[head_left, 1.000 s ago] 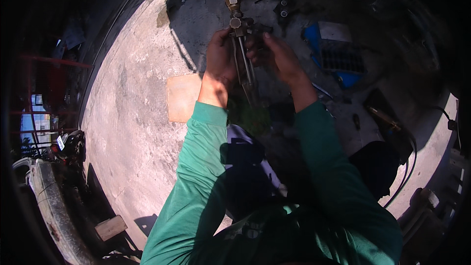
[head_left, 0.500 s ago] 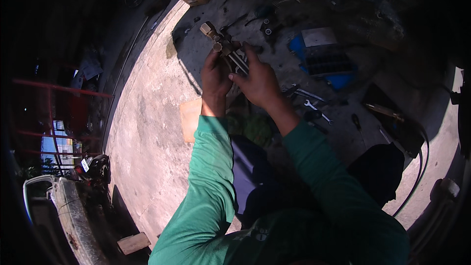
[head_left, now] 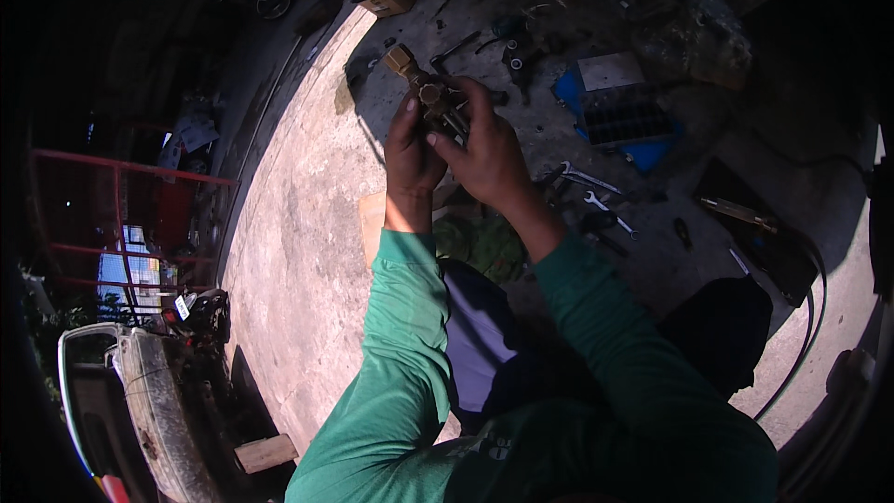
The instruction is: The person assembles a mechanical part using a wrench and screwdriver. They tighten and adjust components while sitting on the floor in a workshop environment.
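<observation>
a red metal frame (head_left: 118, 224) stands at far left; rightward, the concrete floor (head_left: 298, 251) runs from sunlit to shaded, with wrenches (head_left: 611, 215) and a blue case (head_left: 647, 155) on it. above the floor, left hand (head_left: 410, 154) and right hand (head_left: 489, 156) both have fingers (head_left: 480, 102) wrapped around a metal torch-like fitting (head_left: 416, 80), tilted: brass-coloured hexagonal end (head_left: 399, 58) at upper left, then a round knob (head_left: 430, 94), then slim tubes (head_left: 456, 121).

place: some kinda workshop, pretty sure | ground: stained concrete floor (head_left: 307, 261), half sunlit | gear: wrenches (head_left: 611, 215), a screwdriver (head_left: 683, 233) and a blue case (head_left: 652, 156) just lying around
</observation>
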`<state>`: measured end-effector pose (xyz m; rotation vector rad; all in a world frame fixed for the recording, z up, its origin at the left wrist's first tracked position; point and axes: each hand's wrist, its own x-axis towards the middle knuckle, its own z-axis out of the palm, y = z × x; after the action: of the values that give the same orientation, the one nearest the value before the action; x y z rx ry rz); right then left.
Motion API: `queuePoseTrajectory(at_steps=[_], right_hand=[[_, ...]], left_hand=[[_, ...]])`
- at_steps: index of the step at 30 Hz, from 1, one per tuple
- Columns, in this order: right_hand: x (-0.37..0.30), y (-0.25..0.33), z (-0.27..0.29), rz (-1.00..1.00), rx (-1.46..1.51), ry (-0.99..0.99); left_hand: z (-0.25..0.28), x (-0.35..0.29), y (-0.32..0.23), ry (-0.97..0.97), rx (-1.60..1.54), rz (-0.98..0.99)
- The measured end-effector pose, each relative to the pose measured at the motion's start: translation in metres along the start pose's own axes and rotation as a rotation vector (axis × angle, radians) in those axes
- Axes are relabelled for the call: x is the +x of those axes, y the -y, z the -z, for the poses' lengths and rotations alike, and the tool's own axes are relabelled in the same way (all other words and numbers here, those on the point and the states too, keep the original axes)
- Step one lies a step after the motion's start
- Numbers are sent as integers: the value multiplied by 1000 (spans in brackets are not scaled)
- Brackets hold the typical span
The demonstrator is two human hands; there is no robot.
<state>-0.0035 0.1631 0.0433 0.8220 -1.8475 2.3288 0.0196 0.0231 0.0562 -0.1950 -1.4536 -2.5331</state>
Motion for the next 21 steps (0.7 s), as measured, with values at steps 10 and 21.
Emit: queuePoseTrajectory(at_steps=[10, 21], right_hand=[[7, -23, -3, -109, 208, 76], [2, -9, -20, -355, 597, 186]], left_hand=[[-7, -11, -14, -144, 391, -30], [18, -19, -29, -138, 278, -13]])
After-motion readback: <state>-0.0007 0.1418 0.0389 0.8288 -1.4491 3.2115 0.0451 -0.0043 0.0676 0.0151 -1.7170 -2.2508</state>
